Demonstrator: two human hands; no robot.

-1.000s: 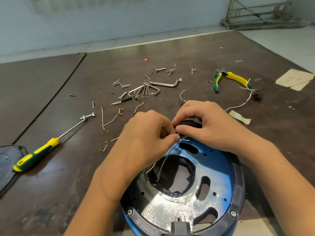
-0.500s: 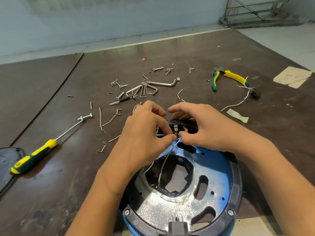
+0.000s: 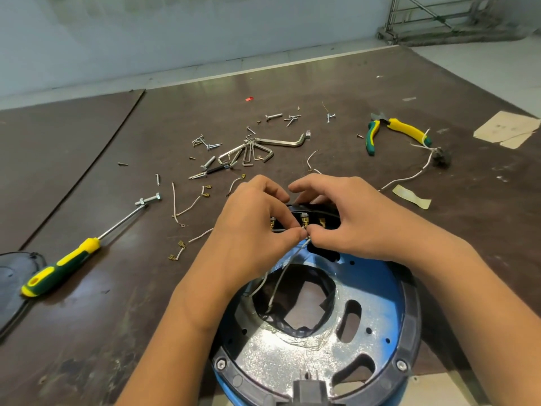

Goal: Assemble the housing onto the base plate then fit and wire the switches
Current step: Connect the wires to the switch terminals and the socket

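A round blue base plate [image 3: 377,291] with a black housing ring [image 3: 409,341] lies in front of me. At its far edge sits a black switch block [image 3: 314,213] with brass terminals. My left hand [image 3: 254,230] and my right hand [image 3: 351,224] meet just below the middle terminal. Both pinch the end of a thin white wire [image 3: 282,276] that runs down into the plate's central opening. A second black switch [image 3: 310,389] sits at the plate's near rim.
A yellow-green screwdriver [image 3: 63,266] lies at the left, with a black cover [image 3: 11,285] beside it. Loose screws, hex keys [image 3: 257,149] and short terminal wires [image 3: 187,208] are scattered beyond my hands. Yellow-green pliers [image 3: 392,130] and a loose white wire [image 3: 409,177] lie at the right.
My hands have drawn slightly apart and lower, uncovering the switch block's brass terminals. The wire end now sits just under the middle terminal.
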